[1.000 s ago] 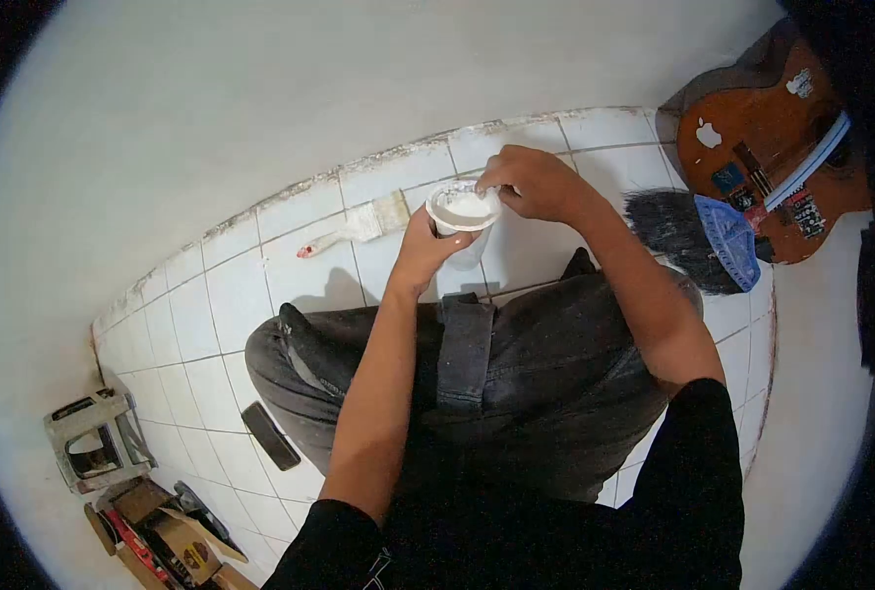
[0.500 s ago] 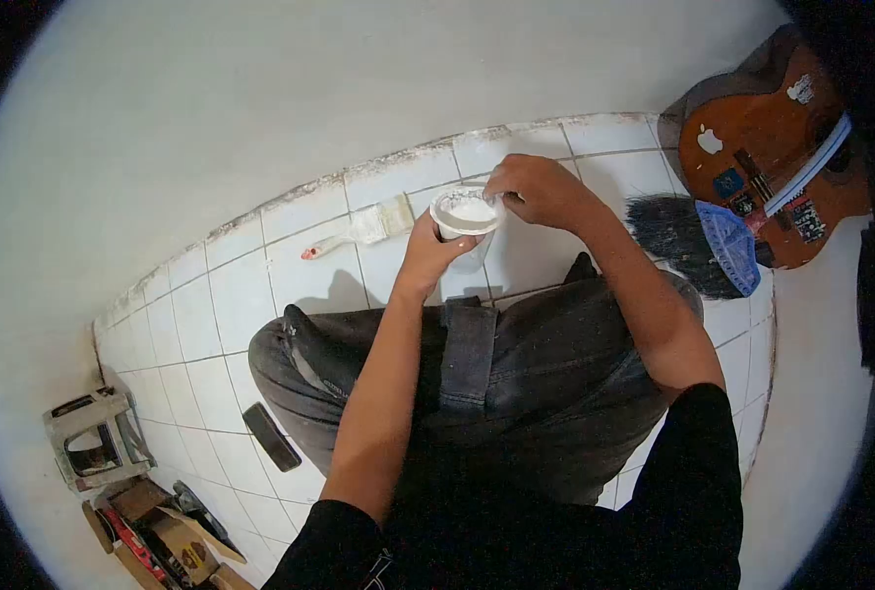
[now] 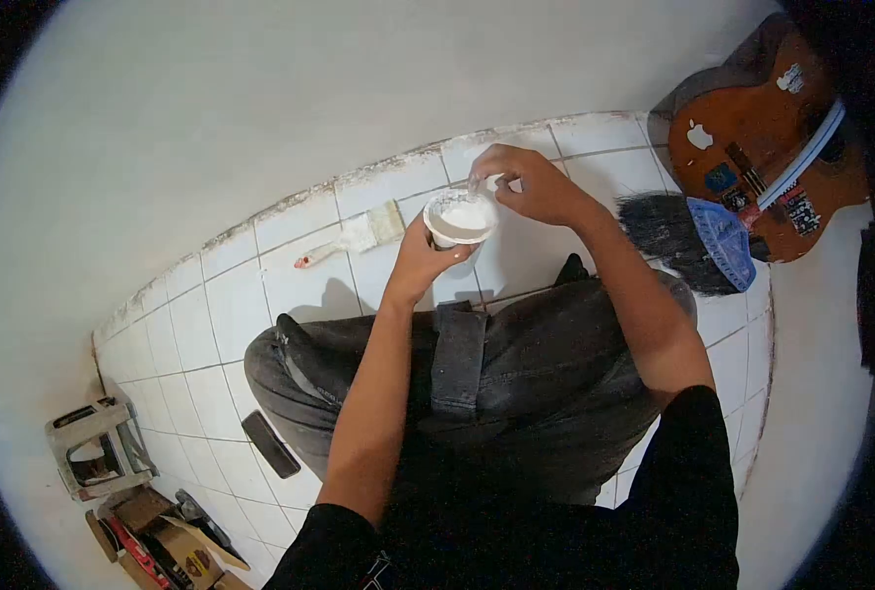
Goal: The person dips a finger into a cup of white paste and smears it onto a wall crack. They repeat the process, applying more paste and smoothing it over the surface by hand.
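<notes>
A white cup holding a thick white substance is gripped from its near left side by my left hand. White smears and specks coat the cup's inner wall. My right hand is at the cup's far right rim, its fingers bent together and the fingertips whitened. Whether a small thing sits in that pinch is not clear. Left of the cup, a flat paintbrush with pale, paint-covered bristles lies on the tiles, its red-tipped handle pointing left.
White floor tiles meet a pale wall. Right of me are a broom head and a brown guitar. A phone lies by my leg; a worn stool and cardboard box stand lower left.
My right hand has shifted slightly left, its fingertips now over the cup's far rim. The cup's mouth is tipped a little more toward me. The whole view has moved slightly.
</notes>
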The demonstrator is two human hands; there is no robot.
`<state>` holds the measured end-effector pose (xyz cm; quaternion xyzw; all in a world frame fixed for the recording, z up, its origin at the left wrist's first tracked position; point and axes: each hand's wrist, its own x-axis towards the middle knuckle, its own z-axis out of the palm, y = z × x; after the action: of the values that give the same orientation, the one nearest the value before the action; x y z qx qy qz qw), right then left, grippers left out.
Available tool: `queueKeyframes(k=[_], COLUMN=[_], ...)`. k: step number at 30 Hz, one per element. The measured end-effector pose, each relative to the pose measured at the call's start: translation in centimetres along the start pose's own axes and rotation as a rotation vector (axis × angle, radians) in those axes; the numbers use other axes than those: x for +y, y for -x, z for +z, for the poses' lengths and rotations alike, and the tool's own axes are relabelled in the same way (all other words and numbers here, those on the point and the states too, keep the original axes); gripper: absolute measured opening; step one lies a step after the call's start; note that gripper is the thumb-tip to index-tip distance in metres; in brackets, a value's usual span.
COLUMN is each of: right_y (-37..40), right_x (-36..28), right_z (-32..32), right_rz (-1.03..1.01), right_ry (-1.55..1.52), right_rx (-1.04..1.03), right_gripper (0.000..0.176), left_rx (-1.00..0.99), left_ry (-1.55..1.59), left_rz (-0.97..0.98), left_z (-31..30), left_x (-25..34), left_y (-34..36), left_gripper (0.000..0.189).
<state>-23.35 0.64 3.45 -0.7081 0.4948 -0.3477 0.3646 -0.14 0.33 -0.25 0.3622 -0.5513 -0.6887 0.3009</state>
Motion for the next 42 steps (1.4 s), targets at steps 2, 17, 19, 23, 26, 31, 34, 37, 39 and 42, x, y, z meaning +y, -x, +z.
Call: queueKeyframes(k=[2, 17, 19, 23, 26, 31, 34, 37, 39, 42], right_y=[-0.1, 0.3, 0.7, 2.2, 3.2, 2.6, 0.8, -2.2, -4.6, -8.7], right_x=[0.4, 0.0, -1.4, -6.6, -10.5, -14.6, -16.5, -18.6, -19.7, -20.5], right_z=[-0.2, -2.1, -2.1, -1.0, 0.7, 5.1, 8.0, 11.8, 14.2, 17.7], right_rz=[0.048, 0.247, 0.172, 0.038, -0.046, -0.089, -0.042, -0.001, 0.125, 0.294], right_ry=[-0.108, -1.067, -1.238, -1.447, -1.525, -1.738, -1.803, -1.703, -1.555, -1.239], right_rx=[0.032, 0.176, 0.226, 0.279, 0.224, 0.133, 0.023, -0.026, -0.091, -0.082], right_gripper=[0.032, 0.042, 0.047, 0.053, 0.061, 0.062, 0.065, 0.071, 0.072, 0.074], left_rx=[0.009, -0.031, -0.063, -0.048, 0.029, 0.299, 0.430, 0.626, 0.787, 1.013], left_ry=[0.014, -0.115, -0.141, -0.153, -0.542, -0.420, -0.050, 0.065, 0.229, 0.870], left_rz=[-0.002, 0.134, 0.136, -0.002, 0.114, 0.349, 0.465, 0.542, 0.612, 0.519], left_z=[-0.2, -0.7, -1.3, -2.7, -4.0, -5.6, -8.7, -13.1, -15.8, -19.0], left_x=[-0.3, 1.5, 1.4, 0.3, 1.0, 7.5, 9.2, 11.0, 9.6, 5.7], left_y=[-0.2, 0.5, 0.9, 1.8, 3.6, 9.3, 12.6, 15.9, 17.2, 17.9], left_gripper=[0.068, 0.090, 0.092, 0.105, 0.106, 0.074, 0.066, 0.053, 0.044, 0.043])
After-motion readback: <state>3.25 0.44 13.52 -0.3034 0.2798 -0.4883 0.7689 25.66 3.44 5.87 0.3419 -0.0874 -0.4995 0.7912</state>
